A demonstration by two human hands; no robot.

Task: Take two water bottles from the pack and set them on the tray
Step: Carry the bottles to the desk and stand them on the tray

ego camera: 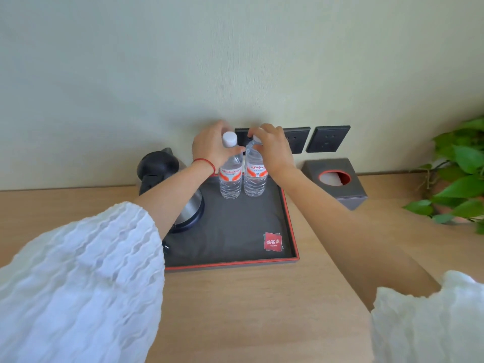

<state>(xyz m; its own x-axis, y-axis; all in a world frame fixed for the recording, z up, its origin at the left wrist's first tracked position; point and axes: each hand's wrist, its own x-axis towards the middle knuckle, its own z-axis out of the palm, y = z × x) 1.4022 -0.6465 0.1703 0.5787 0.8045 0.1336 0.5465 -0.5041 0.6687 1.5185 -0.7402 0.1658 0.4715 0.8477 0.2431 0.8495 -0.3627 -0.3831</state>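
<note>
Two clear water bottles with red-and-white labels stand upright side by side at the back of a dark tray with a red rim (230, 264). My left hand (210, 145) grips the neck of the left bottle (230, 179), just below its white cap. My right hand (272, 146) wraps over the top of the right bottle (254, 176) and hides its cap. Both bottle bases rest on the tray floor. No pack is in sight.
A steel electric kettle (167, 179) with a black lid stands on the tray's left side under my left forearm. A grey tissue box (337, 184) sits right of the tray, a leafy plant (461, 176) at far right. Black wall sockets (328, 138) are behind the bottles.
</note>
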